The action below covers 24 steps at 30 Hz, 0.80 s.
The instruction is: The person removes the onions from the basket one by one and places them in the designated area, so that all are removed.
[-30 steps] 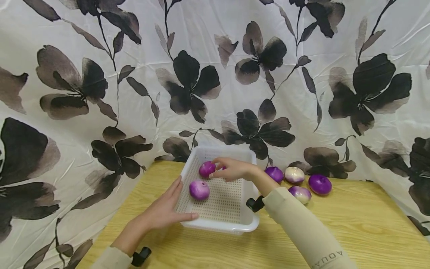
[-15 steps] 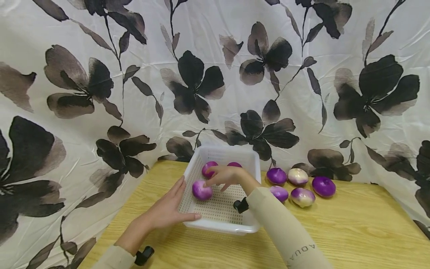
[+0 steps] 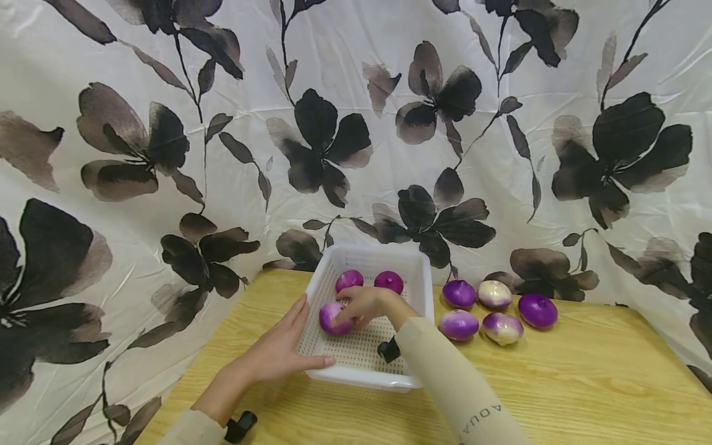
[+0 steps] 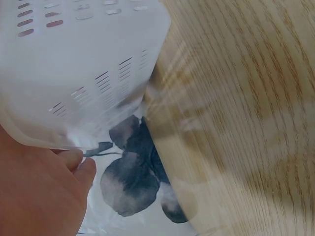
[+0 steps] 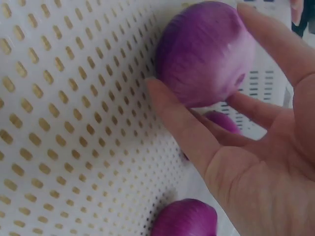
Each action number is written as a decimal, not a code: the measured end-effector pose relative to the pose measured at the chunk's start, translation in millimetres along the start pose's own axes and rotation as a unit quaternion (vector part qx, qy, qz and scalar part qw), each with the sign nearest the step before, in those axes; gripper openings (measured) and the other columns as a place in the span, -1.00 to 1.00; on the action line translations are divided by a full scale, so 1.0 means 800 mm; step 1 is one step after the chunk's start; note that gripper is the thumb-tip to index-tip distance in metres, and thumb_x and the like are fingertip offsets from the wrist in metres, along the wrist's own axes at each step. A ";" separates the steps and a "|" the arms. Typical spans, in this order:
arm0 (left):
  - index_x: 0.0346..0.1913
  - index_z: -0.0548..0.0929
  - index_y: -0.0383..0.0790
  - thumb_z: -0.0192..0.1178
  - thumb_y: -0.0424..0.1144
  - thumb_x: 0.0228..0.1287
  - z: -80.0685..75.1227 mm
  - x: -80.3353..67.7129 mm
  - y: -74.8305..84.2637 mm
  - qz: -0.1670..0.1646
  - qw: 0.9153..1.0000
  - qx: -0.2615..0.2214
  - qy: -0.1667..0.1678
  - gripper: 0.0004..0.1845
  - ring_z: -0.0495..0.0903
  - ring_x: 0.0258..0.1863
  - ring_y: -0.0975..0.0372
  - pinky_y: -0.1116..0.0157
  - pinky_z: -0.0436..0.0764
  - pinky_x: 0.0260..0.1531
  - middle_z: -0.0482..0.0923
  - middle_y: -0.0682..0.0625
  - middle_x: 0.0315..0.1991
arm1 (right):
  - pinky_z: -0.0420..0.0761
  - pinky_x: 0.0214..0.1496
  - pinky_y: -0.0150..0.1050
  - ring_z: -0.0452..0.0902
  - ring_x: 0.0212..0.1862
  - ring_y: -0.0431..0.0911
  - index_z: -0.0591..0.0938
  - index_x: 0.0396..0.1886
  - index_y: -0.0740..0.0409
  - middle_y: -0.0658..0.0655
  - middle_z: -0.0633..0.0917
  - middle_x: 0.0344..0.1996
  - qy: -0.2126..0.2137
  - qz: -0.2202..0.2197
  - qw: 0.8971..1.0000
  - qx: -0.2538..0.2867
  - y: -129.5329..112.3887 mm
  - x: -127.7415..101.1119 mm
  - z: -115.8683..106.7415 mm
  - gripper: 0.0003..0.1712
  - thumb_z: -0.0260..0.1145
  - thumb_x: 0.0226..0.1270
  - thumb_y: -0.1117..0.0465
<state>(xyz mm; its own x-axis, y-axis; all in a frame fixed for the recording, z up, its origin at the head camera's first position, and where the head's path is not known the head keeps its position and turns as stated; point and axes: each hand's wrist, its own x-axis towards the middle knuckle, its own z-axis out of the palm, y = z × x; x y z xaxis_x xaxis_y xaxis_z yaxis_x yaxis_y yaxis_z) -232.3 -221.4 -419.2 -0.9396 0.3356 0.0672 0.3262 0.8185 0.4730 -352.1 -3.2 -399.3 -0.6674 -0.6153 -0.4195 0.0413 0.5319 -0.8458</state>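
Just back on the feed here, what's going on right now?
A person has their right hand inside a white basket, fingers around a purple onion on its left side. Their left hand rests against the basket's near left corner. Two other onions sit toward the far end of the basket, and five more onions lie outside it, to its right on the wooden table.

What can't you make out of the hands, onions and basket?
- Head view: part of the nearest onion in the basket, behind the right hand.
- Left wrist view: much of the left hand, beyond the frame edge; most basket contents, behind its wall.
- Right wrist view: part of the lowest onion, below the bottom edge.
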 end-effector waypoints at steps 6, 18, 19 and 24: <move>0.64 -0.11 -0.35 0.27 0.59 -0.01 -0.001 -0.001 0.000 0.001 1.000 0.003 0.002 0.44 -0.09 0.61 -0.13 -0.17 0.16 0.49 -0.36 -0.15 0.67 | 0.71 0.10 0.07 0.62 0.13 0.16 0.36 0.40 0.31 0.29 0.43 0.28 0.002 -0.010 1.000 0.009 -0.001 0.003 0.010 -0.21 0.52 0.25 0.30; 0.63 -0.08 -0.36 0.29 0.58 -0.02 0.002 -0.002 0.000 0.000 1.000 -0.001 0.004 0.44 -0.08 0.61 -0.12 -0.16 0.16 0.49 -0.35 -0.13 0.68 | 0.75 0.03 0.03 0.65 0.01 0.06 0.44 0.22 0.31 0.24 0.50 0.11 0.011 -0.026 0.999 -0.047 0.000 0.001 0.016 -0.35 0.55 0.26 0.19; 0.63 -0.08 -0.36 0.28 0.59 -0.02 0.003 -0.003 0.000 0.000 1.000 0.000 0.004 0.44 -0.09 0.61 -0.12 -0.16 0.16 0.49 -0.35 -0.13 0.68 | 0.75 0.03 0.03 0.65 0.01 0.06 0.44 0.23 0.31 0.24 0.49 0.12 0.011 -0.028 0.998 -0.047 0.000 0.000 0.015 -0.34 0.55 0.26 0.19; 0.63 -0.09 -0.36 0.27 0.60 -0.02 0.002 -0.004 -0.001 -0.001 1.000 0.002 0.004 0.44 -0.10 0.62 -0.11 -0.16 0.15 0.50 -0.36 -0.13 0.68 | 0.76 -0.01 0.03 0.65 0.02 0.08 0.39 0.36 0.36 0.27 0.49 0.19 0.018 -0.042 0.998 -0.040 -0.002 -0.005 0.009 -0.22 0.55 0.25 0.20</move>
<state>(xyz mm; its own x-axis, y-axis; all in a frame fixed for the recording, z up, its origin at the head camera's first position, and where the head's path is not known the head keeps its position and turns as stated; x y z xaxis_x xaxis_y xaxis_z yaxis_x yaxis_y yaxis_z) -229.5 -222.0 -421.0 -0.9411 0.3299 0.0738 0.3246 0.8212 0.4694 -344.6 -5.8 -398.7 -0.6930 -0.6387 -0.3344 -0.0739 0.5243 -0.8483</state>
